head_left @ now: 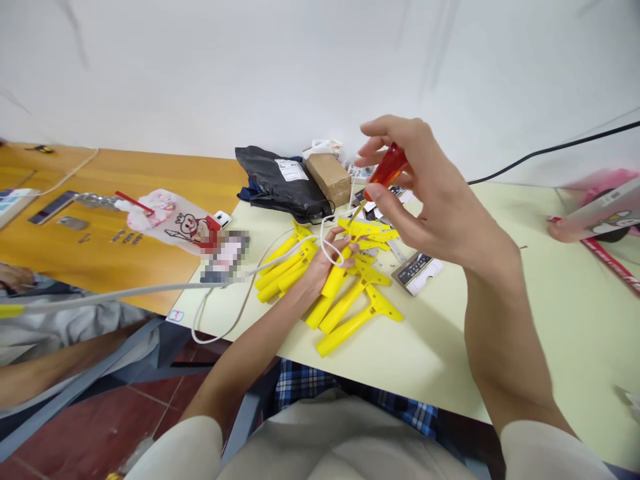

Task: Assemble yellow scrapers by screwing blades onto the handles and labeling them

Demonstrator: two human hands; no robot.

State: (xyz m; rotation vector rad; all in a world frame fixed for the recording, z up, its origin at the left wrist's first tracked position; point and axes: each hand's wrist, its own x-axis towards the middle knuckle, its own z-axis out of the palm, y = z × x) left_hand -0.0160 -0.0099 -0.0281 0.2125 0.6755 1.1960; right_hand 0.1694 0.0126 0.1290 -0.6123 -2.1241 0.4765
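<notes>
A red-handled screwdriver [389, 168] is gripped in the fingers of my right hand [440, 200], raised above the table. Its thin shaft slants down to the head of a yellow plastic scraper [334, 281]; I cannot tell whether the tip touches it. My left hand [323, 261] is closed around that scraper, partly behind a loop of white cable [327, 248]. Several more yellow T-shaped scrapers [350, 332] lie to both sides of the left hand. Small metal blades or plates [397, 251] lie just beyond the scraper heads.
A black-and-white small box [417, 272] lies right of the scrapers. Behind them are a black plastic parcel [280, 187] and a cardboard box [327, 177]. A drink cup [175, 220] and a phone [226, 257] lie left. Another person's arm [75, 360] is at lower left.
</notes>
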